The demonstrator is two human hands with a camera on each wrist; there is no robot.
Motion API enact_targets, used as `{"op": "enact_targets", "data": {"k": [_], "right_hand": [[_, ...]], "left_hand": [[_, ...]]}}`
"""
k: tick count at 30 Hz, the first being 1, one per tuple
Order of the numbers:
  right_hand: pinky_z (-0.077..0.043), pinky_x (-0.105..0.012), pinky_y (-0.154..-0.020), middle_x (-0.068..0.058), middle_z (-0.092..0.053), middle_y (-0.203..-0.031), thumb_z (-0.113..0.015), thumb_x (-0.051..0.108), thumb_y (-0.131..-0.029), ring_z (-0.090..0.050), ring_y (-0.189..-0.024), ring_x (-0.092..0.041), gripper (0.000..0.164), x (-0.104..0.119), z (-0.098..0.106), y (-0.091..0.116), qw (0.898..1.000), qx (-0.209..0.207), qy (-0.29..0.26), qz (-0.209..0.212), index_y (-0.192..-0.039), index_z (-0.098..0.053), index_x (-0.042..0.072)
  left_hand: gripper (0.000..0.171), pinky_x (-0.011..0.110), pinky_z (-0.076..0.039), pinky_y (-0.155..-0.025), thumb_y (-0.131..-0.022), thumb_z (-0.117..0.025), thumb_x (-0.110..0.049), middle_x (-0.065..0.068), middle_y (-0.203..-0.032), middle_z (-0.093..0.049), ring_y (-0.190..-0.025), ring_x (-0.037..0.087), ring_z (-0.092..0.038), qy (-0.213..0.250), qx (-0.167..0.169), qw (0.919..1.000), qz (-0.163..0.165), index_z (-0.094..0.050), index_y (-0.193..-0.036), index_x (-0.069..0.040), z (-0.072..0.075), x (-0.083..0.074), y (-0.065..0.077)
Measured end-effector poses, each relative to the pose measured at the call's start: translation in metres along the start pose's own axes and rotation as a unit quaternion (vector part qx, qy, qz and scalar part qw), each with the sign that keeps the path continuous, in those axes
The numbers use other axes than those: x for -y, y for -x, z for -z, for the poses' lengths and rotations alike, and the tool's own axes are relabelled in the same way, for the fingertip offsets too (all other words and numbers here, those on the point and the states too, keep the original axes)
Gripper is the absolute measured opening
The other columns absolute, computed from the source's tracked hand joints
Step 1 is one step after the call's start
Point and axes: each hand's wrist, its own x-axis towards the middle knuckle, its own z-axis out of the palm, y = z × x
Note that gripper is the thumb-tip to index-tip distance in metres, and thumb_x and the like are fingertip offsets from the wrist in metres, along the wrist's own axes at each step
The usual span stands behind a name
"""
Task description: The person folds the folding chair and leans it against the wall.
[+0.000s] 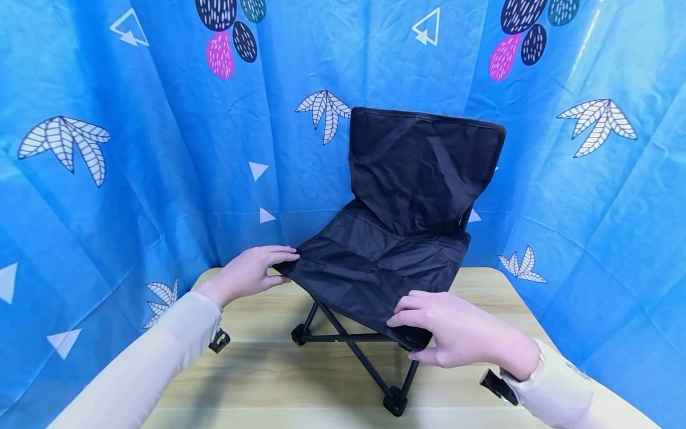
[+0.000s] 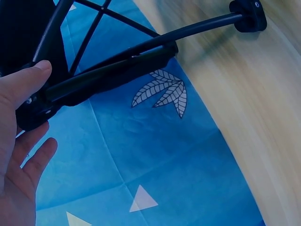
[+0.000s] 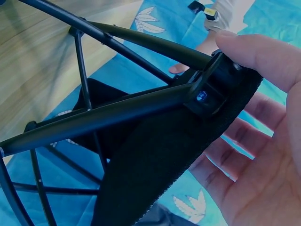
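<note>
While left hand (image 1: 254, 271) pinches near-left seat corner (image 1: 287, 266) and right hand (image 1: 450, 328) grips near-right seat corner (image 1: 415, 338), I log black folding camp chair (image 1: 370, 256), unfolded between and beyond them on wood-grain tabletop (image 1: 268, 381).

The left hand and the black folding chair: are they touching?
Touching. The left wrist view shows the left hand holding a corner of the folding chair, with the thumb against it.

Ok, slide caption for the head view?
Left hand and right hand hold a black folding chair by its front seat corners, wood-grain table below, blue curtain behind.
</note>
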Motion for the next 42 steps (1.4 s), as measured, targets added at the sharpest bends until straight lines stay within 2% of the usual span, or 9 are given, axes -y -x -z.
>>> {"op": "enact_targets", "data": {"k": [6,15,25,42], "right_hand": [[-0.059,-0.026,-0.081,0.012,-0.066,-0.107,-0.095,0.023,-0.079,-0.063,-0.096,-0.005,0.045,-0.001,0.002,-0.001,1.000,0.002,-0.011,-0.002,-0.120,-0.077,0.021],[-0.058,-0.025,-0.079,0.014,-0.065,-0.105,-0.095,0.018,-0.075,-0.062,-0.094,-0.004,0.046,-0.012,0.004,0.003,0.999,0.006,-0.038,-0.021,-0.117,-0.077,0.023],[-0.059,-0.028,-0.081,0.014,-0.066,-0.103,-0.096,0.014,-0.072,-0.065,-0.094,-0.005,0.047,-0.019,0.002,0.007,0.999,0.003,-0.040,-0.015,-0.116,-0.080,0.022],[-0.063,-0.040,-0.095,0.002,-0.075,-0.122,-0.092,0.008,-0.080,-0.073,-0.109,-0.019,0.047,-0.029,0.005,0.014,0.998,0.028,-0.036,-0.044,-0.125,-0.080,0.018]], "left_hand": [[0.050,0.055,-0.058,-0.108,-0.090,-0.090,-0.020,0.012,-0.142,-0.074,-0.130,0.035,-0.071,-0.005,-0.007,1.0000,0.000,-0.076,-0.137,-0.011,0.001,-0.001,0.001],[0.047,0.054,-0.060,-0.105,-0.090,-0.091,-0.023,0.009,-0.135,-0.077,-0.123,0.033,-0.074,-0.015,-0.005,0.9999,0.003,-0.078,-0.134,-0.012,0.007,-0.006,0.003],[0.048,0.051,-0.063,-0.099,-0.086,-0.095,-0.027,0.006,-0.126,-0.079,-0.114,0.029,-0.076,-0.018,-0.017,0.9997,0.003,-0.080,-0.130,-0.013,0.005,-0.011,0.011],[0.046,0.043,-0.065,-0.090,-0.083,-0.097,-0.029,0.000,-0.110,-0.076,-0.098,0.017,-0.070,0.002,-0.042,0.9991,0.004,-0.081,-0.124,-0.014,-0.002,-0.009,0.021]]}}
